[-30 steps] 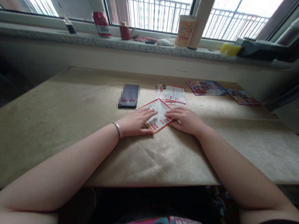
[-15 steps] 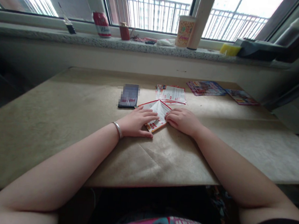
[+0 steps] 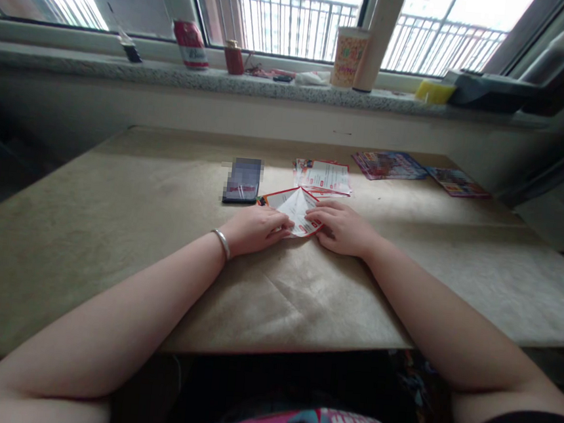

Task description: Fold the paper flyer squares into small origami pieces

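Folded paper (image 3: 298, 206): white, red-edged, printed, creases fanning from its far tip. Sits on table (image 3: 274, 303), between hands, just nearer than the leaflet pile (image 3: 327, 177). Left hand (image 3: 259, 228) palm-down, fingers bunched at near-left edge; right hand (image 3: 344, 227) palm-down, fingers together on right side. Can't tell if either pinches.

The left hand (image 3: 255, 227), spread flat before, now curls its fingers at the paper (image 3: 300, 206), whose near corner looks drawn in

On the windowsill (image 3: 273, 91): 1 can (image 3: 190, 45); 1 cup (image 3: 348, 58)
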`<state>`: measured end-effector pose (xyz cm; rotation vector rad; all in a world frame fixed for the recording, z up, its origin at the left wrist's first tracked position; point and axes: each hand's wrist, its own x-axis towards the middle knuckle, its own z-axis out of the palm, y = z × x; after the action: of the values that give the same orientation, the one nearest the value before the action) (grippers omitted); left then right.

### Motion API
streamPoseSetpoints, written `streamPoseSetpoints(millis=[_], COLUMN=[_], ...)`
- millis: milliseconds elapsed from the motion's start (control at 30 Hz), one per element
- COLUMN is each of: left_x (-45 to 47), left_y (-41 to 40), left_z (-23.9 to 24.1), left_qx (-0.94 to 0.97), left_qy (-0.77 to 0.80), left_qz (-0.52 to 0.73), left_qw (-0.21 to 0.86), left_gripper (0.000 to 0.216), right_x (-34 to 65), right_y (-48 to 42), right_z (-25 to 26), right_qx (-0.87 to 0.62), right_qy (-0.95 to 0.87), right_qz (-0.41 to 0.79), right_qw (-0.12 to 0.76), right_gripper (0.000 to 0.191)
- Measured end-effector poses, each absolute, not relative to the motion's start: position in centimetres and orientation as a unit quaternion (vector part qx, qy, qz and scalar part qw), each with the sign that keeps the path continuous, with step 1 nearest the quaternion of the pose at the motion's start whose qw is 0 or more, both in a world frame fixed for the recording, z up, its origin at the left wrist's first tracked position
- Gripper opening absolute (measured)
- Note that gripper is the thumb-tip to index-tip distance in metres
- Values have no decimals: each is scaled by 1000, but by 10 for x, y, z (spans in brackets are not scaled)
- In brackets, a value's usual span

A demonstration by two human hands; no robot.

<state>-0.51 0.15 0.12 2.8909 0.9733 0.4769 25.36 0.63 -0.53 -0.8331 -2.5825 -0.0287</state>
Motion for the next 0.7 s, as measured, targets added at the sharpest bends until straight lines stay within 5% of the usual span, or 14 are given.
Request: streamPoseSetpoints(millis=[167,700], left_x=[-5,-8], left_y=[2,3], left_z=[-2,2], left_qx=[905,896], left_qy=[379,376], left_qz=[182,179], left_qw=[69,156], left_gripper=[28,36], right_x=[253,241], right_y=[12,-7], right_z=[-10,-3], right_qx=[-278,-431], right_qy=[-936,-886], right_qz=[-33,3], right_qw=[212,174], right_gripper=[20,18])
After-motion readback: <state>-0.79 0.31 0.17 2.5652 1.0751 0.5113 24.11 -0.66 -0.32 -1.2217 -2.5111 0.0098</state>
